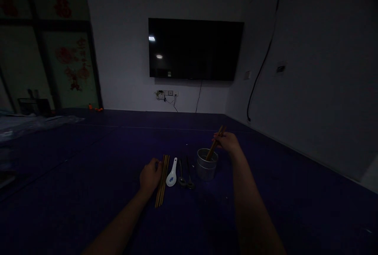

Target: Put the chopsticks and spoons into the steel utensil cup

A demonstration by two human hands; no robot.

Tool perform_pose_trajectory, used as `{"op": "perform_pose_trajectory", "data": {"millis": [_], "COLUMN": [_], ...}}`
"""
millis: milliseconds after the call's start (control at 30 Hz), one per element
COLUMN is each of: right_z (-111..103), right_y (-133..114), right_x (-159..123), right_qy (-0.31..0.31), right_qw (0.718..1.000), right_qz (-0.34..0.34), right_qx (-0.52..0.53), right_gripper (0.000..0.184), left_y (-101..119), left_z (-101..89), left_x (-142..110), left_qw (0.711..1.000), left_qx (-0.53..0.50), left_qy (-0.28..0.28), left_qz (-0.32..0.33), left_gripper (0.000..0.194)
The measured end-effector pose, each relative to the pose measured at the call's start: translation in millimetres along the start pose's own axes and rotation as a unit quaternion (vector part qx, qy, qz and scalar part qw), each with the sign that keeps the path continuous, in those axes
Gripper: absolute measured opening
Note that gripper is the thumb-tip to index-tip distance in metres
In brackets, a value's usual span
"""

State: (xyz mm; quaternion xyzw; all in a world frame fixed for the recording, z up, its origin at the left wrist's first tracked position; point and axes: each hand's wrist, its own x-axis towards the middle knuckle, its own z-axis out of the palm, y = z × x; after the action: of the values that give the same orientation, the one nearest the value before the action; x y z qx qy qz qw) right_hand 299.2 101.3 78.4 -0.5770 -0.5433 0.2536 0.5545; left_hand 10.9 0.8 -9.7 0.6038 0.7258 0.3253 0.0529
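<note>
My right hand (228,142) is closed around some wooden chopsticks (213,146), which slant down into a round metal cup (206,168). Their lower ends are hidden inside the cup. To the left, my left hand (151,175) rests on the dark surface, fingers loosely bent and apart, against a row of several chopsticks (162,182) lying side by side. Right of that row lies a white soup spoon (171,177) with a blue pattern. Two dark metal spoons, one (182,181) beside the other (190,184), lie between it and the cup.
The dark blue surface (118,156) reaches to the wall, where a black television (195,50) hangs above sockets (169,93). Clear plastic sheeting (41,123) lies at far left. Small orange things (96,108) sit at the back left. A black cable (262,66) runs down the right wall.
</note>
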Motion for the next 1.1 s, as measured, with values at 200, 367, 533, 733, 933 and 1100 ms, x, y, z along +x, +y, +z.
{"op": "perform_pose_trajectory", "data": {"millis": [200, 367, 533, 733, 933, 1100], "right_z": [2, 3, 2, -2, -1, -3], "right_y": [-4, -6, -4, 3, 6, 10], "right_x": [-5, -2, -1, 0, 1, 6], "right_qy": [-0.014, -0.002, 0.009, 0.033, 0.039, 0.043], "right_qw": [0.999, 0.999, 0.997, 0.994, 0.996, 0.995], "right_qz": [-0.025, -0.044, -0.059, -0.082, -0.077, -0.086], "right_qx": [0.028, -0.017, -0.057, -0.063, -0.027, -0.037], "right_gripper": [0.007, 0.007, 0.010, 0.017, 0.023, 0.035], "left_y": [2, 1, 1, 2, 1, 0], "left_z": [0.8, 0.8, 0.4, 0.6, 0.4, -1.3], "left_x": [0, 0, 0, -1, -1, 0], "left_qw": [1.000, 1.000, 1.000, 1.000, 1.000, 0.999], "left_qx": [0.004, 0.003, 0.006, 0.006, 0.013, 0.028], "left_qy": [-0.017, -0.015, -0.023, -0.026, -0.023, -0.024], "left_qz": [-0.012, -0.006, 0.005, 0.011, 0.014, 0.008], "left_gripper": [0.028, 0.030, 0.030, 0.030, 0.032, 0.033]}}
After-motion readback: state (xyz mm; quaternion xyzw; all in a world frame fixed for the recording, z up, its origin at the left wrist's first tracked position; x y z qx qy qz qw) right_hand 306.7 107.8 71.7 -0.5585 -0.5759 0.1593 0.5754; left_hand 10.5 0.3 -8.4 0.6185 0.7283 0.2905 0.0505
